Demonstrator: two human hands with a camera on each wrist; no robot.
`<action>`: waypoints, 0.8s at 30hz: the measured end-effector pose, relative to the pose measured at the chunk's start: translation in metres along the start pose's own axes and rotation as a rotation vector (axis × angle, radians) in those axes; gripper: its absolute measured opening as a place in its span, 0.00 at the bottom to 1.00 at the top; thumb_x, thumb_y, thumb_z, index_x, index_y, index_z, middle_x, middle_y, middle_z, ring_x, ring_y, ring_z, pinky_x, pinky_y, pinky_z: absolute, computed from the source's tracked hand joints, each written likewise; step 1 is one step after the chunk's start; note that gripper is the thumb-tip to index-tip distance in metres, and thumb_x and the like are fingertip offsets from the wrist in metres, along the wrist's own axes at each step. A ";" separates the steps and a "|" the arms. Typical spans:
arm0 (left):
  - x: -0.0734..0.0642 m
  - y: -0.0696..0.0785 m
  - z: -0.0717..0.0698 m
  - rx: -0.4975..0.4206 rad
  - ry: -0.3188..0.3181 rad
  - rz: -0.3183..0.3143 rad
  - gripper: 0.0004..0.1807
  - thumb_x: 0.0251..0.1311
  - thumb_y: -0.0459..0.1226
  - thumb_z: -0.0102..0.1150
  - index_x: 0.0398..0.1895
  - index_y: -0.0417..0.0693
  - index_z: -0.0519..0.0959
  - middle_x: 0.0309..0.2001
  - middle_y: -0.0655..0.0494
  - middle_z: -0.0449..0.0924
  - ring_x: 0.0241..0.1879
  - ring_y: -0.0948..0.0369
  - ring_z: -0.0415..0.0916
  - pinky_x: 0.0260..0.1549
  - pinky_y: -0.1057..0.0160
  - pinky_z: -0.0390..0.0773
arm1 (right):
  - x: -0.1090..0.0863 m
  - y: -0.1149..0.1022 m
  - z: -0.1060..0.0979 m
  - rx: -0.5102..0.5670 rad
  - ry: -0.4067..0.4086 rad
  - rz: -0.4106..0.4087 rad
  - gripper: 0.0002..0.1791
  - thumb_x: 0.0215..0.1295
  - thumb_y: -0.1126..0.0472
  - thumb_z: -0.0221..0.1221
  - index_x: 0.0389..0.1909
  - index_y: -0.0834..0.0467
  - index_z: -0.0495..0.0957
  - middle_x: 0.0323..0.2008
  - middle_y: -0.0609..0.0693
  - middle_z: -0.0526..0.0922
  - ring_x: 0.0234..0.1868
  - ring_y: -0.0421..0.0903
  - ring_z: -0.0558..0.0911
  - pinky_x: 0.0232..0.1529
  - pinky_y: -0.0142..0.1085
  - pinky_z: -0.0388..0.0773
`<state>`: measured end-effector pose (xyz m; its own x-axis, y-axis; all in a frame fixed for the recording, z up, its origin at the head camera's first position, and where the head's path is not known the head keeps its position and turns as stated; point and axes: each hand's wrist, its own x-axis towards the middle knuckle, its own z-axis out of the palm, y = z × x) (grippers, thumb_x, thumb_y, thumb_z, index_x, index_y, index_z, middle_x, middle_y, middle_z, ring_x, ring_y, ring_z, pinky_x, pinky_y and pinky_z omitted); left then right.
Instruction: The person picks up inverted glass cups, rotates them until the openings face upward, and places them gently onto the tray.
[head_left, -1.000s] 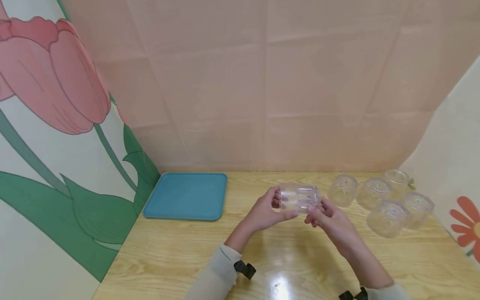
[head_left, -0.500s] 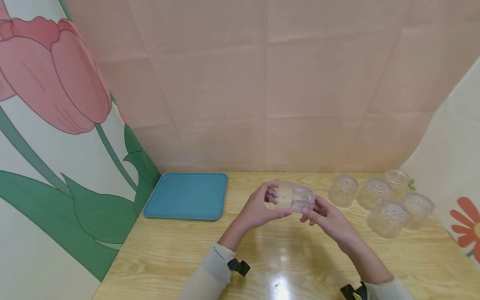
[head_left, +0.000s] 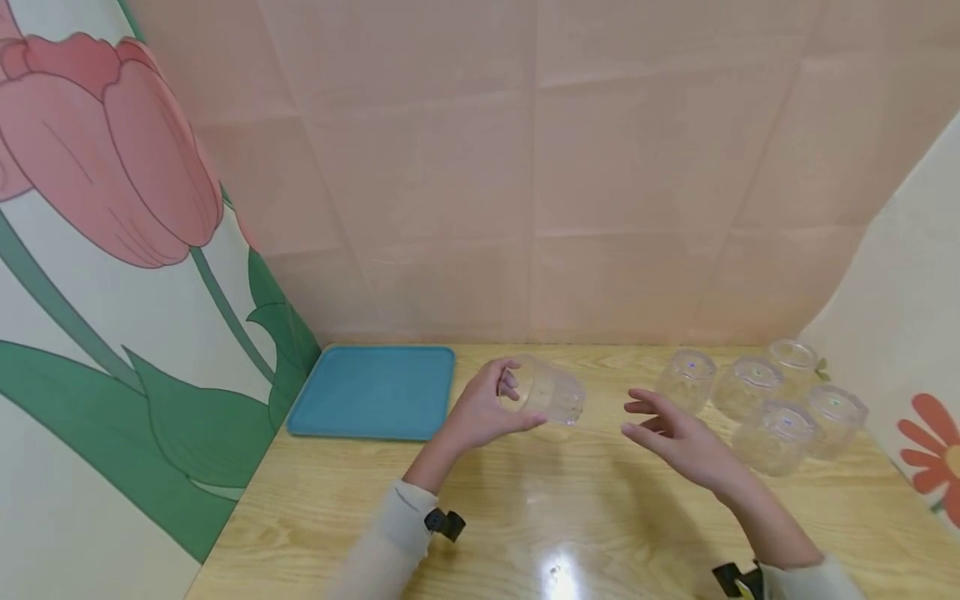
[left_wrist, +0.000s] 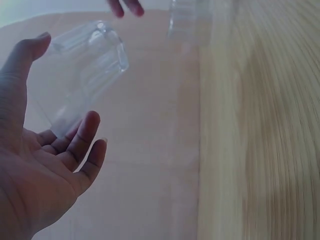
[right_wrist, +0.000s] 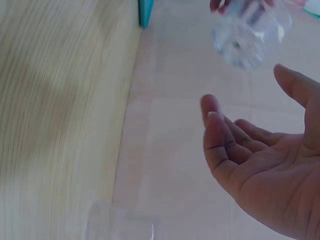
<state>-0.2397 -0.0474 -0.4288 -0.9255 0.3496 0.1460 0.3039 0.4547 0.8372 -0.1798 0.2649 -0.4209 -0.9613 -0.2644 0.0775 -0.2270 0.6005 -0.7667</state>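
My left hand [head_left: 483, 408] grips a clear drinking glass [head_left: 558, 393] above the middle of the table, thumb on the near side and fingers on the far side. The glass lies tilted on its side, its thick base toward the right. In the left wrist view the same glass [left_wrist: 95, 60] shows between thumb and fingers. My right hand [head_left: 686, 442] is apart from it, to the right, with fingers loosely bent and nothing in them. The right wrist view shows that hand [right_wrist: 270, 155] with a gap between it and the base of the glass [right_wrist: 245, 42].
A blue rectangular tray [head_left: 375, 392] lies at the back left of the wooden table [head_left: 600, 533]. Several clear glasses [head_left: 776, 437] stand at the back right, most of them upside down. A pink cloth wall [head_left: 525, 208] rises behind the table.
The left hand has carried the glass to the left, toward the tray, tilting it a little. The right hand has let go of its base and drawn back to the right.
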 end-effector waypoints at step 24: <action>-0.029 -0.051 -0.100 0.309 0.120 -0.032 0.50 0.44 0.54 0.81 0.71 0.51 0.68 0.53 0.51 0.75 0.47 0.56 0.73 0.42 0.55 0.78 | -0.021 0.070 -0.089 -0.536 0.047 0.139 0.45 0.73 0.42 0.57 0.67 0.81 0.60 0.60 0.84 0.65 0.53 0.81 0.73 0.46 0.70 0.73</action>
<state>-0.2507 -0.1627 -0.4227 -0.9502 0.2404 0.1983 0.3112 0.6976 0.6454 -0.1893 0.3793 -0.4192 -0.9910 -0.1289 0.0369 -0.1338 0.9306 -0.3408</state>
